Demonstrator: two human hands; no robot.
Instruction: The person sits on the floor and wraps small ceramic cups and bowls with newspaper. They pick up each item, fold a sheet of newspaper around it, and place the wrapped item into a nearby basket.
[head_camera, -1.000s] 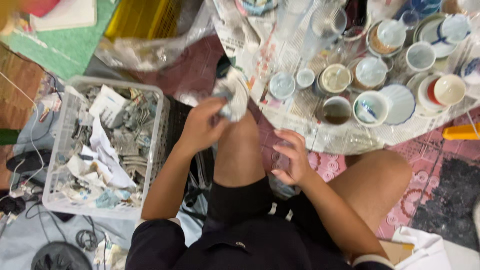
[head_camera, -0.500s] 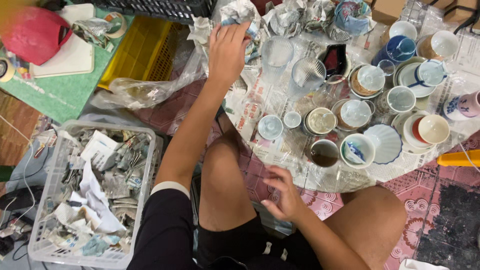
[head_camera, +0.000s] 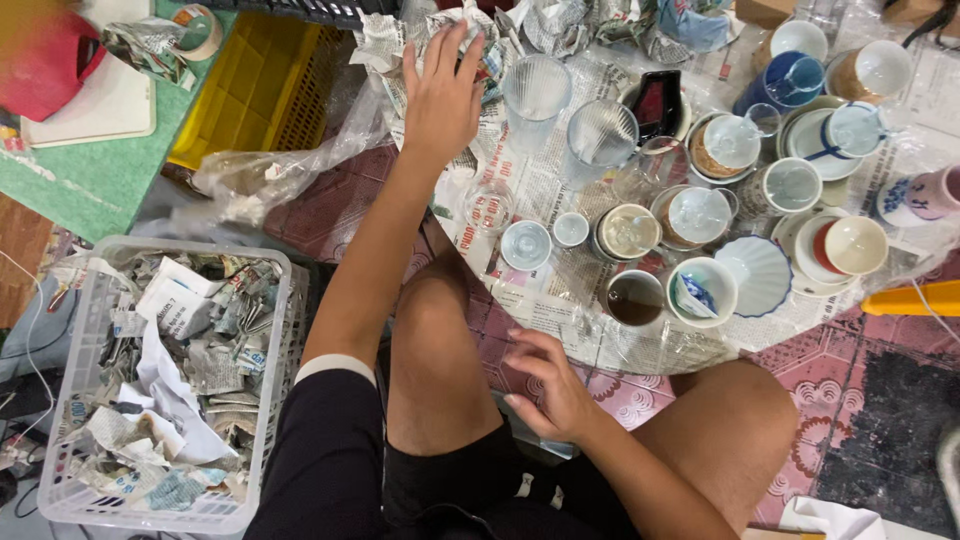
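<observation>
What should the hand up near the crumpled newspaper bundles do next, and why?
Probably lower the left hand and close it on one of the wrapped bundles. Its fingers are spread open right over the crumpled newspaper at the table's far edge, holding nothing, while the right hand rests empty by the knee.

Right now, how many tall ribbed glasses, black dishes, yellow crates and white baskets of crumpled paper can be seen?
Tall ribbed glasses: 2
Black dish: 1
Yellow crate: 1
White basket of crumpled paper: 1
Total: 5
</observation>
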